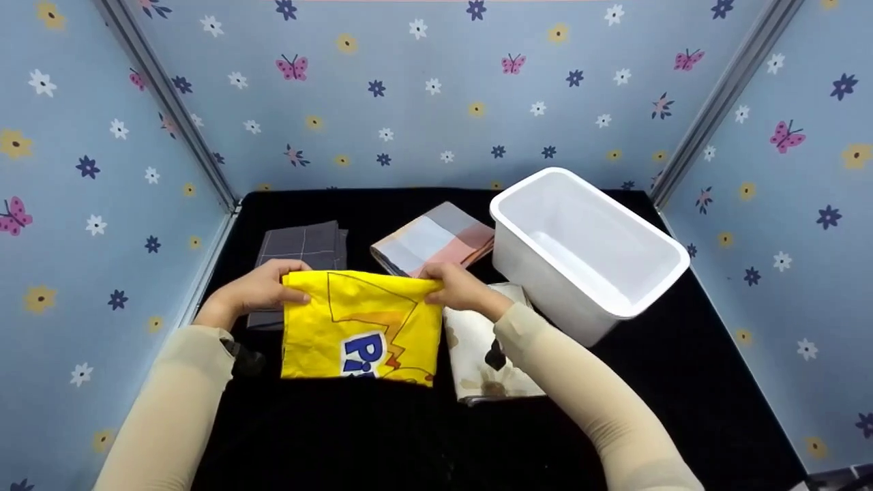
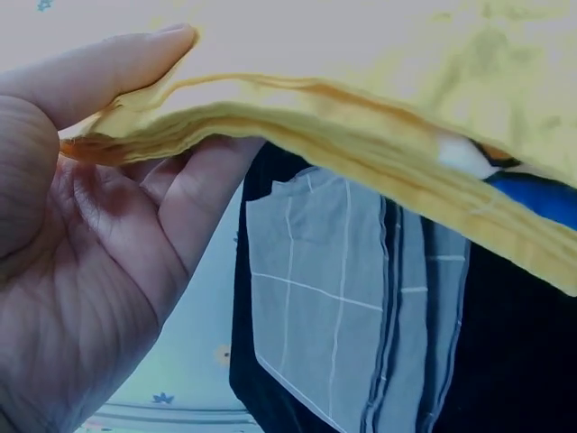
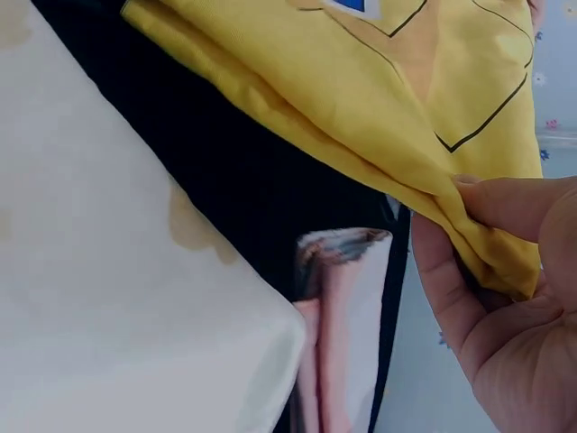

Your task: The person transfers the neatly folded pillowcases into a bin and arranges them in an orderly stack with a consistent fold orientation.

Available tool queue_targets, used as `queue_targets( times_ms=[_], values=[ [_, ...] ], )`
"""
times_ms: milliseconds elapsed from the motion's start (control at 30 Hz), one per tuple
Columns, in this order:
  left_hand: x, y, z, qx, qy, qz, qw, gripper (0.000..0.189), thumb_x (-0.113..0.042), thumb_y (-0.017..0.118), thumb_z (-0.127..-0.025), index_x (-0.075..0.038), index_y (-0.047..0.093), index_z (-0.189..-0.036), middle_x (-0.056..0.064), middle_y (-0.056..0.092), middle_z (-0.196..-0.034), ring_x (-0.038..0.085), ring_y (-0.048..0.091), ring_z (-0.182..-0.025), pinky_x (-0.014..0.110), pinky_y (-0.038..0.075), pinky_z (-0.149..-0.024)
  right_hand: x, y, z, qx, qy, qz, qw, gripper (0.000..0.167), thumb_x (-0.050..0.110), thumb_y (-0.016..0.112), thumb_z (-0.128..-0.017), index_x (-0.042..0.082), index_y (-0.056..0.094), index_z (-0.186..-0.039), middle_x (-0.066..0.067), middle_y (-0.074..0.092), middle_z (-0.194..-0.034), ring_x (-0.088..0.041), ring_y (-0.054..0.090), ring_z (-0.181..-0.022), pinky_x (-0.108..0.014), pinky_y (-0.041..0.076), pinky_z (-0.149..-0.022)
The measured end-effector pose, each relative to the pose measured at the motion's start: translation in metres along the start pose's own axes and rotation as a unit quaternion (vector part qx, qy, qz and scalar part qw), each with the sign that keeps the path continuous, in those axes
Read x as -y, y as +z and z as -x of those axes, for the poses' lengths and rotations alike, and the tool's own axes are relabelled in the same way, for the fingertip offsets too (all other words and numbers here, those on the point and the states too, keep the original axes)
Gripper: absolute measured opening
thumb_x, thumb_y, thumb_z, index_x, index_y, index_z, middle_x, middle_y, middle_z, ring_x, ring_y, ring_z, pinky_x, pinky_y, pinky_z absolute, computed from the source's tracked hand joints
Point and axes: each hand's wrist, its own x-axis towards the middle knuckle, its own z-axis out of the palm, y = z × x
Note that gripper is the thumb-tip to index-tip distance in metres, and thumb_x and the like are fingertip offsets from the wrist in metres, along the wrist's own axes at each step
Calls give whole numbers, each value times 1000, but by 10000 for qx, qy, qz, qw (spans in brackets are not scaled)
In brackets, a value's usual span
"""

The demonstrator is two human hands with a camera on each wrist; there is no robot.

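Observation:
A folded yellow cloth (image 1: 368, 320) with a printed cartoon and blue lettering is held up by both hands in the head view. My left hand (image 1: 262, 290) pinches its upper left corner, and my right hand (image 1: 460, 290) pinches the upper right one. The left wrist view shows several stacked layers of the cloth's edge between thumb and fingers of the left hand (image 2: 108, 198). In the right wrist view the right hand (image 3: 505, 298) bunches the corner. Behind the left hand lies a folded dark grey checked cloth (image 1: 307, 245), partly hidden.
A white plastic bin (image 1: 552, 273) stands at the back right. Left of it lies a folded plaid cloth (image 1: 436, 235) in grey, white and pink. A folded white cloth with beige flowers (image 1: 470, 348) lies under the right forearm. Patterned walls (image 1: 436, 123) enclose the black table surface (image 1: 368, 436).

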Motion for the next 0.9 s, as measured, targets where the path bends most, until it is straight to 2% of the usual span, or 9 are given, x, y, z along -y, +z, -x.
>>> queue_targets(
  times_ms=[167,367,667,900],
  values=[
    [-11,0,-6,-211,259,-27,9994,35,-3,76,-98,5,60,-127,10,67,-105,17,73,-84,31,67,-78,2,-19,1,-133,36,-24,9999,24,-5,77,-93,0,77,-116,-15,78,-112,-19,61,-94,-35,57,-88],
    [-23,1,-12,-427,558,-37,9975,33,-3,75,-99,5,61,-128,9,66,-103,16,71,-84,29,66,-76,5,-36,4,-369,18,151,9992,22,-3,79,-92,1,79,-114,-14,80,-109,-22,62,-92,-38,58,-88],
    [-31,7,-25,-920,855,-68,9921,33,-4,75,-100,4,64,-131,6,68,-104,13,72,-87,28,65,-76,5,-55,10,-608,39,154,9980,20,-3,78,-93,-1,77,-113,-17,79,-109,-24,66,-91,-36,61,-82],
    [-38,12,-33,-1186,1110,186,9866,28,-3,74,-101,3,64,-126,7,69,-105,13,71,-87,26,64,-76,5,-67,14,-722,92,109,9973,19,-4,78,-93,0,77,-112,-17,80,-109,-24,67,-90,-35,60,-81]
  ],
)
